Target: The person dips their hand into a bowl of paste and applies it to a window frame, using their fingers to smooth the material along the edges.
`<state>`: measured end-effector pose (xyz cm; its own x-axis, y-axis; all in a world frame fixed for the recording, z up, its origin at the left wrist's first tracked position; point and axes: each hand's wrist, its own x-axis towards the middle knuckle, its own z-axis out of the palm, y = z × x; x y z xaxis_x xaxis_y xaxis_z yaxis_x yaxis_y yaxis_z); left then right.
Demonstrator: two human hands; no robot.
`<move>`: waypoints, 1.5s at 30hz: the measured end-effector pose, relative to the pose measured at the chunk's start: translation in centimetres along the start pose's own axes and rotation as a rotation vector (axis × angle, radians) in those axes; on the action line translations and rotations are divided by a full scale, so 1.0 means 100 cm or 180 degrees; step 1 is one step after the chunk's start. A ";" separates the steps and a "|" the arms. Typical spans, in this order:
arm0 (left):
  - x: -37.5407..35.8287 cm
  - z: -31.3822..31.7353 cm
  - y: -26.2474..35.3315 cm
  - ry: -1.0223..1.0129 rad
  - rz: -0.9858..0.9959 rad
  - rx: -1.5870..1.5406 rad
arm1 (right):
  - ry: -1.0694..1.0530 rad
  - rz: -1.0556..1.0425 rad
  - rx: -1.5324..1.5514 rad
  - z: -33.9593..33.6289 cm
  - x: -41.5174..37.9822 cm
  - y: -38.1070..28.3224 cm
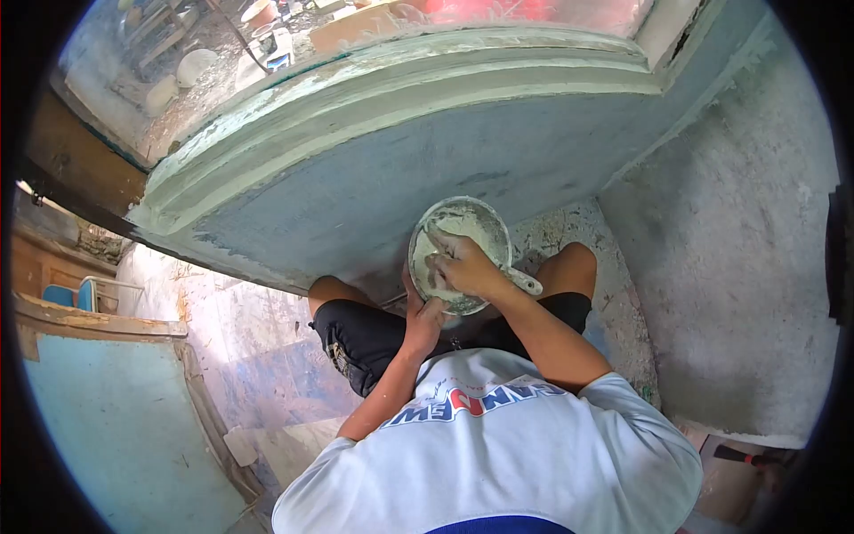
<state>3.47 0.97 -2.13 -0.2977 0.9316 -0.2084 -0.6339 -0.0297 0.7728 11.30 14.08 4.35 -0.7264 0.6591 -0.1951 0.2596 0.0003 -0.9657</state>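
Note:
A round dipper (504, 233) with a short handle is held over my lap, close to the blue-grey wall. Pale, greenish-white paste (464, 220) coats its inside and lies in it. My left hand (422, 307) grips the dipper's left and lower-left rim, with the thumb over the edge. Inside the dipper is my right hand (463, 265), its fingers curled and smeared with paste. Whatever those fingers may hold is hidden. My right wrist crosses the rim beside the handle.
Ahead stands the blue-grey wall (374, 178) under a paint-smeared window sill (418, 80). A grey wall (729, 240) rises on the right. To the left are a light-blue panel (116, 418), a stained floor (276, 356) and blue chairs (86, 294). A dark-handled tool (737, 456) lies at lower right.

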 end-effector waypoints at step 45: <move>-0.006 -0.026 0.004 0.0285 0.0153 -0.0736 | -0.2053 -0.0643 -0.2412 -0.036 -0.012 -0.021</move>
<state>1.56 -0.49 -3.24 -0.3870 0.8916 -0.2349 -0.7608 -0.1648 0.6277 13.94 16.02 7.19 -0.9481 0.0624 -0.3118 0.2664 0.6912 -0.6717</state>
